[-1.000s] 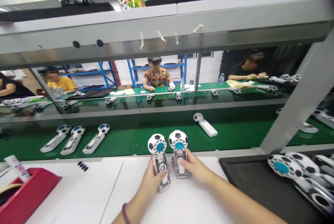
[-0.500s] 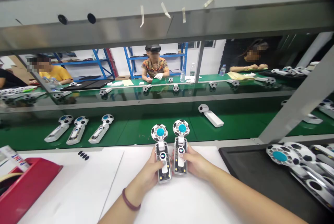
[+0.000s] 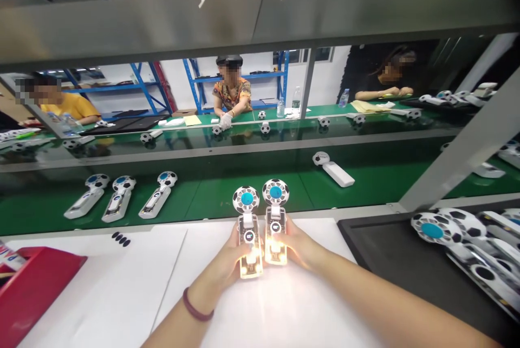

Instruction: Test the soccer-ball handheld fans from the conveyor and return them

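Observation:
Over the white work surface my left hand [image 3: 229,256] is closed around a handheld fan [image 3: 248,237], its thumb on the front of the body. My right hand [image 3: 303,242] grips a second handheld fan [image 3: 276,223] close beside it in the same way. Both fans stand head-up, with round football-patterned heads, blue centres, see-through bodies and small lit displays. Warm yellow light shines from the lower part of both bodies. My fingers behind the fans are mostly hidden.
Several similar fans lie on the green conveyor belt [image 3: 211,196]. A black tray [image 3: 382,272] at right holds more. At left are a red bin [image 3: 40,288] and small black discs [image 3: 121,239]. A slanted metal post [image 3: 459,126] rises at right; co-workers sit across the belt.
Yellow lights have come on in both held fans, and their displays read differently. The view has tilted down slightly. Across the belt, a co-worker's gloved hand has reached to a fan.

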Demonstrator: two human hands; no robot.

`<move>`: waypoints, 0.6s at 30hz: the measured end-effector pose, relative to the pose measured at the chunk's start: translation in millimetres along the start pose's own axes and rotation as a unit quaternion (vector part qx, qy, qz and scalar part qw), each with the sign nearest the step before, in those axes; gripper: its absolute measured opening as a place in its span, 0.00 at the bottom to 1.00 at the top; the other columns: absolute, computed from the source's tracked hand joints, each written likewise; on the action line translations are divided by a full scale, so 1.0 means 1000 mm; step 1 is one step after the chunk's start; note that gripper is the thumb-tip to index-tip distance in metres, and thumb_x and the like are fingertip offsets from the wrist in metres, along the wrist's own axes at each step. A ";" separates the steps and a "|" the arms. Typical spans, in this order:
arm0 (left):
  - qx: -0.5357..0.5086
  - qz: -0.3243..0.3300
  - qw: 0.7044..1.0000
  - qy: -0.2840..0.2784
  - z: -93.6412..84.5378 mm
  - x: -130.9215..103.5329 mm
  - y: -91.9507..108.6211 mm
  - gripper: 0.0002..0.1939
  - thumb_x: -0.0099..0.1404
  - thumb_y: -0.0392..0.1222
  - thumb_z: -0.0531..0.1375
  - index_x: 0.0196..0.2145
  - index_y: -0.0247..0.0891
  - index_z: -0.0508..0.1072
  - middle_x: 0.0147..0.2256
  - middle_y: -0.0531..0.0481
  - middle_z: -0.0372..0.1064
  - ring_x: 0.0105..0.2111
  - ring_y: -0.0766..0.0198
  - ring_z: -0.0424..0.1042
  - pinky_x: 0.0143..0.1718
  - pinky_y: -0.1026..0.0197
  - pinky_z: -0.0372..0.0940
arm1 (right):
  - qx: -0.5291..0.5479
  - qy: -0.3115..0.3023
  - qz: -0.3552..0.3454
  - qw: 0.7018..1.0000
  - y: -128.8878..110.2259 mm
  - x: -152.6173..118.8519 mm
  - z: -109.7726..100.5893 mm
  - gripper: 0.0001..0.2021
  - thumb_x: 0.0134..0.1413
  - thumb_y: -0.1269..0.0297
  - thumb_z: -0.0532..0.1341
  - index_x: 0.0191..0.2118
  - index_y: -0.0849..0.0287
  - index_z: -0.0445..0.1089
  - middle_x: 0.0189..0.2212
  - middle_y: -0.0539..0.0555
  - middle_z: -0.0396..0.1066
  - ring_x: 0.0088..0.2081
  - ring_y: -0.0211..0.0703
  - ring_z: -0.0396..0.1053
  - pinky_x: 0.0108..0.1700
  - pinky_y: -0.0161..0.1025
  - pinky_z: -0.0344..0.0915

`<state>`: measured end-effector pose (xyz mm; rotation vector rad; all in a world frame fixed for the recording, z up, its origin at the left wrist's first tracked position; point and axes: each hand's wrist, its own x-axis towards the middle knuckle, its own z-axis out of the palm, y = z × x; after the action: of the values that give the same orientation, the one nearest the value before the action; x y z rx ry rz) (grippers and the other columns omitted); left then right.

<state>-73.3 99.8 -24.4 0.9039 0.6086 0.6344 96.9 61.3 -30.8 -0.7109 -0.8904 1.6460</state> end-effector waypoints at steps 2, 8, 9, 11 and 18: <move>-0.006 -0.002 1.000 -0.013 0.000 0.000 0.000 0.31 0.53 0.34 0.60 0.52 0.44 0.51 0.43 0.42 0.63 0.41 0.47 0.67 0.40 0.42 0.63 | -0.003 -0.008 0.001 1.000 0.000 -0.001 -0.001 0.26 0.47 0.64 0.63 0.50 0.55 0.51 0.45 0.57 0.63 0.44 0.49 0.66 0.45 0.50 0.63; -0.003 0.001 1.000 -0.009 0.002 -0.001 0.001 0.31 0.54 0.36 0.61 0.52 0.45 0.51 0.45 0.41 0.62 0.42 0.49 0.67 0.40 0.45 0.64 | -0.012 -0.009 -0.002 1.000 -0.003 -0.001 0.000 0.25 0.47 0.64 0.63 0.49 0.55 0.51 0.45 0.58 0.64 0.45 0.50 0.66 0.46 0.50 0.62; -0.002 0.004 1.000 -0.003 0.002 0.000 0.001 0.32 0.54 0.37 0.61 0.52 0.45 0.51 0.44 0.41 0.62 0.41 0.50 0.67 0.39 0.45 0.64 | -0.012 -0.007 -0.001 1.000 -0.003 -0.001 0.000 0.26 0.46 0.64 0.64 0.50 0.55 0.51 0.45 0.58 0.64 0.45 0.50 0.66 0.46 0.51 0.62; -0.006 0.007 1.000 0.006 0.001 0.000 0.000 0.33 0.52 0.37 0.62 0.52 0.44 0.52 0.43 0.42 0.63 0.40 0.50 0.68 0.39 0.46 0.65 | -0.009 0.001 0.007 1.000 -0.003 0.000 0.000 0.27 0.45 0.63 0.64 0.49 0.55 0.51 0.43 0.57 0.65 0.44 0.49 0.67 0.46 0.52 0.62; -0.020 -0.005 1.000 0.009 -0.001 0.001 -0.001 0.33 0.50 0.36 0.63 0.51 0.44 0.54 0.41 0.44 0.65 0.39 0.52 0.68 0.38 0.50 0.65 | -0.006 -0.004 0.003 1.000 -0.002 0.001 -0.001 0.28 0.44 0.62 0.65 0.50 0.55 0.52 0.44 0.57 0.65 0.44 0.49 0.67 0.47 0.52 0.61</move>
<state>-73.2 100.5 -26.2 0.8582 0.6141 0.6438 98.7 62.6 -29.8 -0.7162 -0.9049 1.6513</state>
